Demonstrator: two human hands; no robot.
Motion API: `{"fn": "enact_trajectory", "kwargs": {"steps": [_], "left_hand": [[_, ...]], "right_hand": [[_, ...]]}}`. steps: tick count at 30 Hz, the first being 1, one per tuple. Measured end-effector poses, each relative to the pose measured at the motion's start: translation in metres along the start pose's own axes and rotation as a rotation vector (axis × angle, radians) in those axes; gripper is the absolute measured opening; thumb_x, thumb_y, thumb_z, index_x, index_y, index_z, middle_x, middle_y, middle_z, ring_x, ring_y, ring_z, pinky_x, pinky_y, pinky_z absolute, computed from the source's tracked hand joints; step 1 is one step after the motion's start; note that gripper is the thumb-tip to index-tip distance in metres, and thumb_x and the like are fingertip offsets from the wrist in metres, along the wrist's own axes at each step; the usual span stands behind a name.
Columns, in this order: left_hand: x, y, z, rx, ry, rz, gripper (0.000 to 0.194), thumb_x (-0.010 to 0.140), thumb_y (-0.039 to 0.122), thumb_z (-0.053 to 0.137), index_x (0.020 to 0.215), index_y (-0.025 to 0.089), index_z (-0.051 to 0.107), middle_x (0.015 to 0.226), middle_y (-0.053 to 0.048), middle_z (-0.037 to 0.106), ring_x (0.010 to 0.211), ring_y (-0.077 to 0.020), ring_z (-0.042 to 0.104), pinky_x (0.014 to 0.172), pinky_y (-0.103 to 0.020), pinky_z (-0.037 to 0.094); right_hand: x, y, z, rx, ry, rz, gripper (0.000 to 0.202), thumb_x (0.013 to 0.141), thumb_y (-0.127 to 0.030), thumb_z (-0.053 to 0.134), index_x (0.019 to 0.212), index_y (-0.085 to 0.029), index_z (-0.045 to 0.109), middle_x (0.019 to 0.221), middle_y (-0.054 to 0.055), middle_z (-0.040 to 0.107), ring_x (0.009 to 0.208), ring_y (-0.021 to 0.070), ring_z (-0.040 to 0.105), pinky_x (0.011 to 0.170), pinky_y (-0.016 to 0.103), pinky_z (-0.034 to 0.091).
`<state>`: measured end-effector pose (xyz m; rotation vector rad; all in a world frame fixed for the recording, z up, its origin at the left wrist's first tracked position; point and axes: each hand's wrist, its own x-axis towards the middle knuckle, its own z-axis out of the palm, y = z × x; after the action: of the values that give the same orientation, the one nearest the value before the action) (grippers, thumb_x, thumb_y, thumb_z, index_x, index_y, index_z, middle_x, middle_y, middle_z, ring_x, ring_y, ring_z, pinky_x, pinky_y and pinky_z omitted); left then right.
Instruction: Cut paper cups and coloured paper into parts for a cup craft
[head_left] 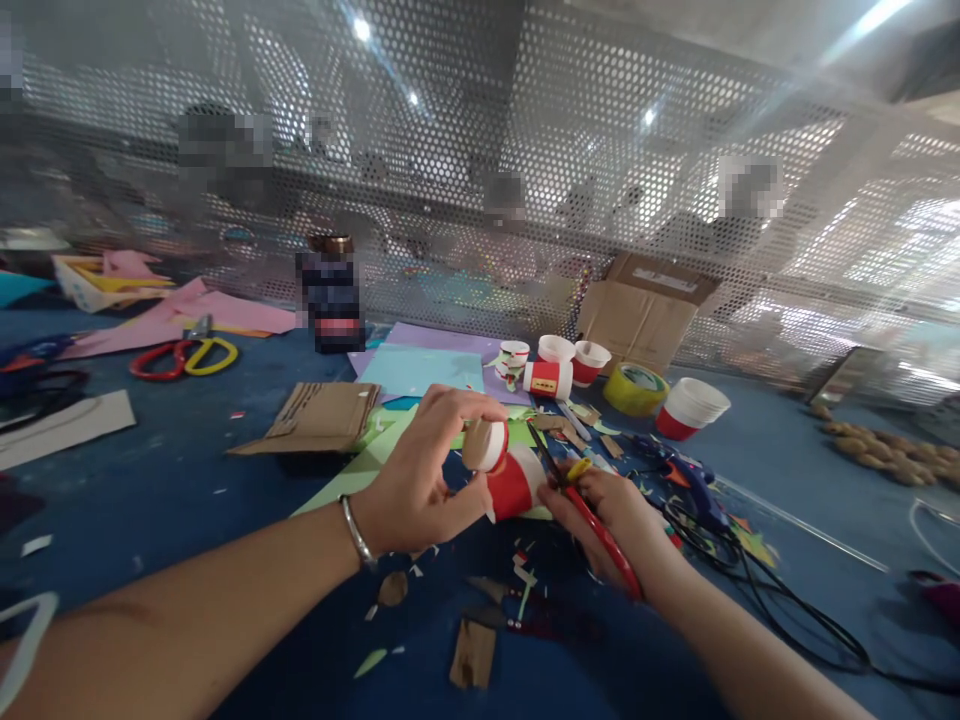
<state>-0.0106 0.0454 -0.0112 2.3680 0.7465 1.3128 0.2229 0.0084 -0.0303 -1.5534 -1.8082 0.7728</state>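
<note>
My left hand (416, 475), with a silver bangle at the wrist, is closed on a red and white paper cup (516, 484). A small rounded piece with a brown face and a white-and-red side (487, 446) sits at the cup's upper left, by my fingertips; whether it is joined to the cup I cannot tell. In my right hand (630, 515) are scissors with red and yellow handles (604, 535). Their dark blades point up and left, close beside the cup's right end. Another pair of dark scissors (502, 605) lies below on the blue table.
Behind my hands stand several red and white paper cups (551, 378) and a yellow tape roll (634, 388). A blue glue gun (697, 490) with black cable lies right. Folded cardboard (322, 415), coloured paper (424, 370) and red-yellow scissors (184, 358) are left. A perforated screen (450, 150) closes the back.
</note>
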Motion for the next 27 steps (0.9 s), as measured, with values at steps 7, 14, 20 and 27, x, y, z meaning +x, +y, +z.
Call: {"fn": "enact_trajectory", "kwargs": {"steps": [7,14,20,27], "left_hand": [[0.0,-0.007,0.002,0.002,-0.165,-0.257,0.045,0.073,0.013,0.059,0.117,0.021,0.051,0.108,-0.008,0.059,0.09,-0.0237,0.056,0.079,-0.038,0.047],[0.004,0.005,0.0,-0.146,-0.261,-0.382,0.041,0.074,0.017,0.065,0.114,0.022,0.058,0.109,-0.007,0.063,0.1,-0.0268,0.061,0.086,-0.04,0.049],[0.003,0.005,0.014,-0.558,-0.254,-0.536,0.053,0.075,0.03,0.078,0.119,0.022,0.049,0.125,-0.011,0.059,0.113,-0.0255,0.061,0.097,-0.045,0.048],[0.006,0.002,0.025,-0.693,-0.052,-0.684,0.051,0.078,0.036,0.077,0.118,0.018,0.052,0.122,-0.011,0.059,0.102,-0.0214,0.06,0.089,-0.039,0.052]], "right_hand": [[-0.011,-0.015,-0.021,0.163,0.015,0.063,0.044,0.084,-0.048,0.065,0.053,-0.021,0.049,0.034,-0.004,0.047,0.028,0.0114,0.045,0.035,0.022,0.04],[-0.016,-0.021,-0.022,0.152,0.111,0.038,0.027,0.078,-0.044,0.072,0.078,-0.018,0.066,0.049,-0.006,0.053,0.03,0.0093,0.045,0.03,0.019,0.037],[-0.019,-0.021,-0.021,0.155,0.077,0.051,0.029,0.079,-0.045,0.072,0.087,-0.017,0.067,0.055,-0.005,0.055,0.031,0.0081,0.046,0.03,0.019,0.038],[-0.016,-0.026,-0.025,0.162,0.085,0.061,0.027,0.078,-0.045,0.073,0.087,-0.02,0.066,0.051,-0.006,0.056,0.031,0.0101,0.047,0.032,0.021,0.039]]}}
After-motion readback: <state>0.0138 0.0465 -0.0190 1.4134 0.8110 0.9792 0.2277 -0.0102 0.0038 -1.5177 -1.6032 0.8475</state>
